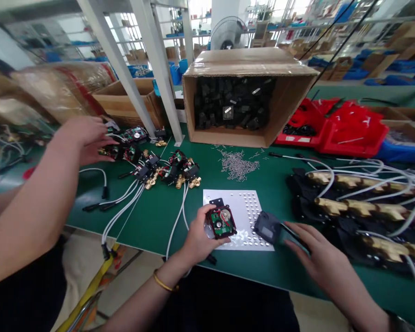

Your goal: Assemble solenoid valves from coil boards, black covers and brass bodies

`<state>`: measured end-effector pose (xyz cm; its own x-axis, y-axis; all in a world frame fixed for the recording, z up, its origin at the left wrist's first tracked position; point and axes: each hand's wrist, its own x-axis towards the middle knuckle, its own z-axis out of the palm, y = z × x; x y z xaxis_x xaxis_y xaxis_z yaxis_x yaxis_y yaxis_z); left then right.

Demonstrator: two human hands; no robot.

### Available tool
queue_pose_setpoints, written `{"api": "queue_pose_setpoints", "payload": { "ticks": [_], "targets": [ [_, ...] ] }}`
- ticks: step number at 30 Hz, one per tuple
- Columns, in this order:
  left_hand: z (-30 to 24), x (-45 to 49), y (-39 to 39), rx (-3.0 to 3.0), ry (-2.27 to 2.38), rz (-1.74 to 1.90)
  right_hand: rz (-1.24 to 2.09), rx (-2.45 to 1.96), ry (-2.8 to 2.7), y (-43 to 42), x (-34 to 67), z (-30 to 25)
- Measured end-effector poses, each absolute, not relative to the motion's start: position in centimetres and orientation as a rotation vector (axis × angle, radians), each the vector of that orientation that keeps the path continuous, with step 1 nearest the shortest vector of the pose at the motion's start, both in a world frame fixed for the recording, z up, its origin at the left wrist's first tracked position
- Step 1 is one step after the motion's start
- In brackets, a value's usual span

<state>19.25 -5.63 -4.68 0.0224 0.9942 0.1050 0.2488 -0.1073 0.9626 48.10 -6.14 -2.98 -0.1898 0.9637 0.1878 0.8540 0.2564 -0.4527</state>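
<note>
My left hand (pixel 200 237) grips an open black housing (pixel 222 221), with a green circuit board, red wires and a round metal part showing inside it. This housing is held above a white sheet (pixel 240 198) bearing rows of small shiny round dots. On the right, my right hand (pixel 316 251) pinches a thin dark flat piece (pixel 295 236), seen almost edge-on and blurred; its kind is unclear. Just left of those fingers is a black plastic cover (pixel 268 227), over the sheet's right edge. Whether the cover touches the thin piece, I cannot tell.
A co-worker's arm (pixel 55 170) reaches over wired valve units at left. Similar brass-fitted units (pixel 183 170) stand mid-table. A pile of small pins (pixel 238 165) lies before a carton (pixel 252 64) of black parts. Red bins (pixel 354 127) and rows of brass-fitted units (pixel 363 205) fill the right.
</note>
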Motion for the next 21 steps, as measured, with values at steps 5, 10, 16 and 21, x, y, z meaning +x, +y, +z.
{"api": "queue_pose_setpoints", "payload": {
  "ticks": [5, 10, 16, 21],
  "targets": [
    [-4.7, 19.3, -5.7, 1.522, 1.333, 1.172, 0.668, -1.418, -1.757, -6.2, 46.3, 0.3],
    [-4.7, 19.4, -5.7, 1.542, 1.356, 1.172, 1.014, -1.082, -1.145, -6.9, 43.6, 1.6],
    [-4.6, 19.4, -5.8, 1.548, 1.356, 1.157, 1.325, -1.079, -1.114, -7.7, 39.4, 1.2],
    [-4.6, 19.5, -5.7, 1.546, 1.390, 1.162, 0.988, -1.151, -1.240, -7.3, 38.2, 2.3]
  ]
}}
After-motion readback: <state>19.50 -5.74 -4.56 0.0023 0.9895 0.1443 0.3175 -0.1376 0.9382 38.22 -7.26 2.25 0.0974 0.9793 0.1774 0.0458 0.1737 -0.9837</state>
